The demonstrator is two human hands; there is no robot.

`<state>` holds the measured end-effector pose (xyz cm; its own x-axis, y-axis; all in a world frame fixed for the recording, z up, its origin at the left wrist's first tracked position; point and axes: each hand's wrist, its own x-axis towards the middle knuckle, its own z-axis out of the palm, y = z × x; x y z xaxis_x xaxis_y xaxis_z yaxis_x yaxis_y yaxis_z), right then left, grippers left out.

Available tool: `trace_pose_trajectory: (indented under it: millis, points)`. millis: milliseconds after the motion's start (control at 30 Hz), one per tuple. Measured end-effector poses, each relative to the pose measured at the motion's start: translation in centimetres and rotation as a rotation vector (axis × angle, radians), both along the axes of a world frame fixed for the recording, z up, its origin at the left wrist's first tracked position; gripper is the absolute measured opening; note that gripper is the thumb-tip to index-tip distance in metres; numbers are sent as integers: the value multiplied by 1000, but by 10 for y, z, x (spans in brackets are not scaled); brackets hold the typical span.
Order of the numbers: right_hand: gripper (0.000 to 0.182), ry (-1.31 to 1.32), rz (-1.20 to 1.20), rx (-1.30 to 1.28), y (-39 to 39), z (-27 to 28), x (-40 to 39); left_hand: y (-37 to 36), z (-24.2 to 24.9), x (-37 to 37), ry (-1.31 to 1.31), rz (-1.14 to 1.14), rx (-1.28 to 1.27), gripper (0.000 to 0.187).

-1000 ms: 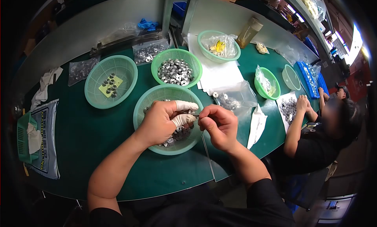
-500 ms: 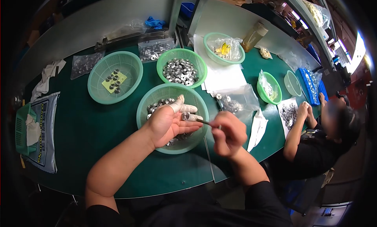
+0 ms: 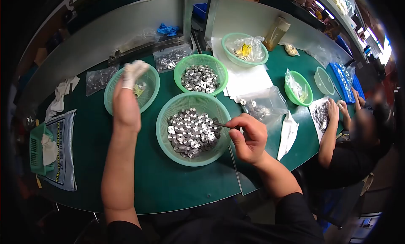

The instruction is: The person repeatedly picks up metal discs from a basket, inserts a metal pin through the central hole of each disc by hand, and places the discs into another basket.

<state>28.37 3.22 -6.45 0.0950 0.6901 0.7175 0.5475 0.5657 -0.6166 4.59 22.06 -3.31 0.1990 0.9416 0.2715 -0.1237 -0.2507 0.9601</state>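
My left hand (image 3: 130, 96), with white covers on some fingers, is over the left green basket (image 3: 155, 92). Motion blurs its fingers, and whatever it may hold is hidden. A yellow paper (image 3: 138, 90) shows in that basket beside the hand. My right hand (image 3: 249, 136) grips a thin dark tool (image 3: 223, 125) between thumb and fingers. The tool's tip points left over the near basket (image 3: 162, 143), which holds a heap of round metal parts (image 3: 192, 132). Behind it, a brighter green basket (image 3: 224, 74) holds more metal parts (image 3: 200, 78).
Bags of parts (image 3: 172, 57) lie at the back. On the right are a plastic bag (image 3: 265, 107), a white cloth (image 3: 288, 136) and a small green basket (image 3: 309, 91). A co-worker (image 3: 350, 147) sits at the right. A grey package (image 3: 63, 151) lies far left.
My left hand has moved from above the near basket to the left basket; the metal part seen at its fingers is no longer visible. My right hand still holds the tool. The view has shifted slightly.
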Motion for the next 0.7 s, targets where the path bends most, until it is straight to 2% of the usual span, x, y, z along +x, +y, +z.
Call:
trace_pose_trajectory:
  millis: [33, 100, 200, 233, 267, 300, 333, 400, 433, 700]
  points:
    - [10, 8, -2, 0, 0, -1, 0, 2, 6, -2, -13, 105, 81, 56]
    - [10, 22, -2, -1, 1, -1, 0, 5, 14, -7, -105, 145, 156, 51]
    - [10, 57, -12, -18, 0, -4, 1, -4, 17, -6, 61, -34, 285, 34]
    - [10, 68, -11, -29, 0, -4, 0, -15, 16, 3, 153, -119, 371, 21]
    - [10, 93, -6, -29, 1, -4, -2, -29, 19, 9, 407, -187, 374, 21]
    - [10, 98, -8, -44, 0, -4, -3, -42, 18, 17, 577, -314, 331, 25]
    - [10, 102, -10, -59, -1, -6, -2, -48, 7, 22, 747, -476, 476, 34]
    - [10, 110, -12, -81, -1, -7, -2, -71, -20, 32, 1026, -660, 551, 51]
    - [10, 114, -12, -87, -1, -7, -2, -82, -27, 35, 1082, -650, 622, 46]
    - [9, 88, -15, -49, 1, -8, 0, -77, -30, 43, 1037, -658, 555, 16]
